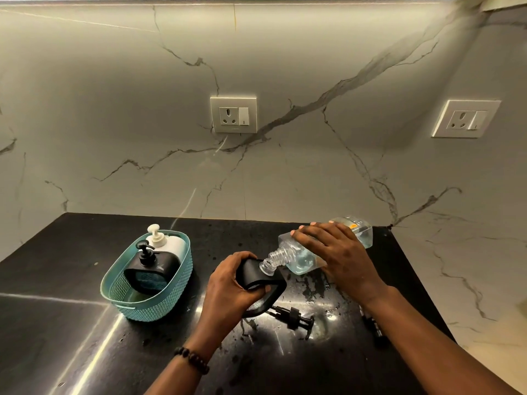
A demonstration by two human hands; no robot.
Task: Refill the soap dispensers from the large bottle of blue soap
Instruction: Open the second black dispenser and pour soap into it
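Note:
My right hand grips a large clear bottle with a little pale blue soap, tipped down to the left. Its threaded neck meets the opening of a black soap dispenser, which my left hand holds tilted on the black counter. The dispenser's black pump lies loose on the counter just in front of it. A second black dispenser and a white one, both with pumps on, stand in a teal basket at the left.
The black counter is wet and spotted around the dispenser. A dark slim object lies under my right forearm. The marble wall behind carries two sockets. The counter's right edge runs near my right arm.

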